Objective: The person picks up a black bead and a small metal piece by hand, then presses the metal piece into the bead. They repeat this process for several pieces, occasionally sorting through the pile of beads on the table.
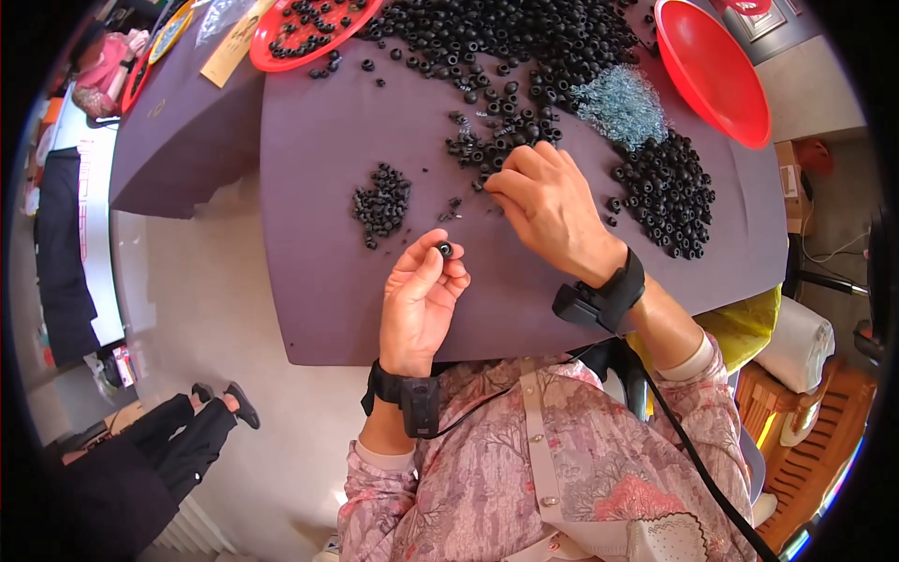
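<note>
Since I'm running this from far off, I'm using the left hand (pixel 417 290) as my reference: it's palm up, with thumb and fingertips pinched around one hollow black bead (pixel 444 249), hole facing roughly up at the camera. It's so near to round that I can't read a long axis off it, so the hole's direction is what counts, imo.

The right hand (pixel 543 201) is palm down, fingertips drawn in narrow. There's something dark right by them, but I honestly can't tell if it's pinched or just lying on the purple-grey tablecloth (pixel 346 300).

Key relation, as I judge it: from the bead in the left hand, the right fingertips are at about 1 o'clock, near but not touching. A few loose black bits (pixel 455 203) lie roughly between the two, near 12, and the little heap of small black plugs (pixel 382 204) is at 10, so the left hand is the nearer one to that.

Going around from the right hand: a loose patch of black beads (pixel 524 126) is just beside its fingertips toward 12, a pale tangle of what look like tiny coil springs (pixel 620 105) at 1, the deep red bowl (pixel 716 70) at 2, and another heap of black beads (pixel 667 197) at 3.
</note>
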A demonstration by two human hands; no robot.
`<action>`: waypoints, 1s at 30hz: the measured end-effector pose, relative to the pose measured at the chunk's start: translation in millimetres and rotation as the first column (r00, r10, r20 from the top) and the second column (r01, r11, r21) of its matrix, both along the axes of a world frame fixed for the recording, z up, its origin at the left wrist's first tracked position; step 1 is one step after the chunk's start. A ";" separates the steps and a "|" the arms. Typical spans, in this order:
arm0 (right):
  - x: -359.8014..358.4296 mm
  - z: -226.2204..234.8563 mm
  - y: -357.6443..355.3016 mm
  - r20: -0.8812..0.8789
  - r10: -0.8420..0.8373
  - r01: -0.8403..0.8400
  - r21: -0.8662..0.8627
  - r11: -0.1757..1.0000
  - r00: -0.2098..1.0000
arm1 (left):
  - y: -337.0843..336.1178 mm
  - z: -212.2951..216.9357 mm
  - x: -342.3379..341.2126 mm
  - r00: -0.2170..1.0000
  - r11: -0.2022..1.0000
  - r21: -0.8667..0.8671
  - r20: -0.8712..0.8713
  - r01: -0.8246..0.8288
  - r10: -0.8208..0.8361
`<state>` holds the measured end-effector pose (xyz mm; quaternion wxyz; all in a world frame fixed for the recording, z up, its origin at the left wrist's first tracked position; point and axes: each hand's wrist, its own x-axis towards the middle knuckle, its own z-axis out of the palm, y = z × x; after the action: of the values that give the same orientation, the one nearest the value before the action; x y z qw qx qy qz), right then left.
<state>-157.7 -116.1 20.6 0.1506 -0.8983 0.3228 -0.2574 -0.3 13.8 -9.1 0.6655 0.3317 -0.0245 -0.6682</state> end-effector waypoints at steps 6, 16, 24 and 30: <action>19.7 -9.6 -3.2 -0.149 -0.017 0.001 -0.108 0.994 0.989 | 2.3 1.0 -0.9 0.999 0.999 -0.039 -0.046 0.007 -0.008; 10.0 -1.9 7.7 0.147 0.026 -0.034 0.057 0.998 0.989 | 1.5 4.3 -1.0 0.998 0.999 -0.029 -0.056 0.013 -0.015; -7.7 15.5 55.2 0.414 -0.175 -0.178 0.684 0.708 0.893 | -1.2 7.7 -13.9 0.997 0.999 -0.027 -0.061 0.035 -0.037; -9.3 13.7 62.2 0.573 -0.273 -0.331 0.730 0.598 0.772 | -2.0 16.0 -20.0 0.998 0.998 -0.053 -0.054 0.038 -0.041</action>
<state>-167.0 -53.9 34.3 0.6405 -0.5951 0.3161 -0.3683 -20.3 11.7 6.9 0.6609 0.2953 -0.0299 -0.6893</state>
